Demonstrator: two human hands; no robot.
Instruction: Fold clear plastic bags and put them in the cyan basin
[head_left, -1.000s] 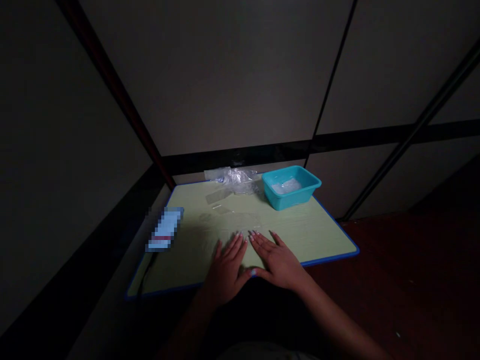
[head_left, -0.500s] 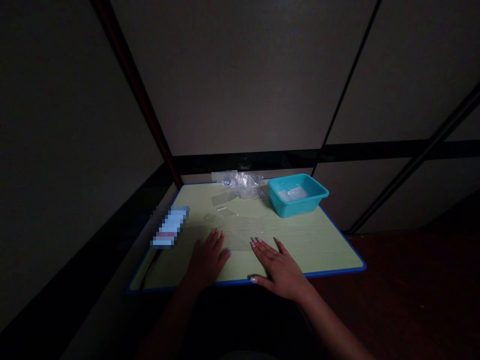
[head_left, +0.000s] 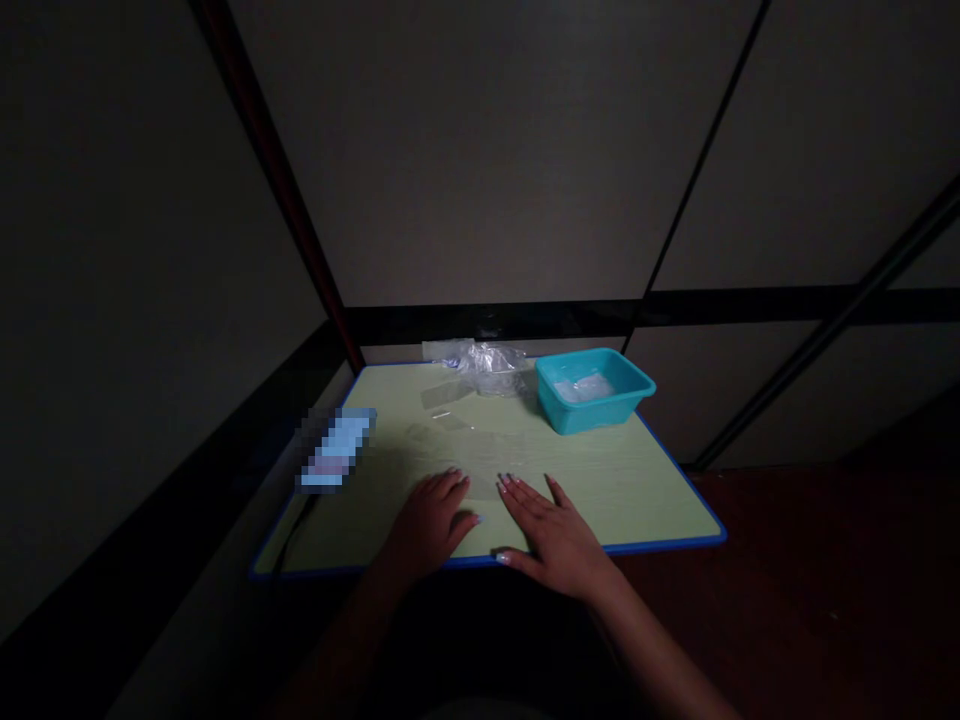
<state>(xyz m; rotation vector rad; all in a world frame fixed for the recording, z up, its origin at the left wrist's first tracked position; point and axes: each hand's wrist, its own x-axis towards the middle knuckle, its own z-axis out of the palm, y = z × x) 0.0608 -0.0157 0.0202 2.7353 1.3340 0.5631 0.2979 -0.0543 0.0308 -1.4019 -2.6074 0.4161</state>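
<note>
Both of your hands rest palm-down on the pale green, blue-edged table (head_left: 645, 480), near its front edge. The left hand (head_left: 429, 522) lies with fingers loosely curled and grips nothing; the right hand (head_left: 556, 532) lies flat with fingers spread and also grips nothing. The thin, clear, flat plastic sheet (head_left: 480, 462) lies directly beyond both sets of fingertips, toward the table's middle, and its near edge appears to touch or pass under them, though the dim light leaves this uncertain. Its long axis runs left to right, parallel to the front edge. Both hands lie about equally near. The turquoise plastic rectangular tub (head_left: 596, 390) stands well apart, at the far right corner.
</note>
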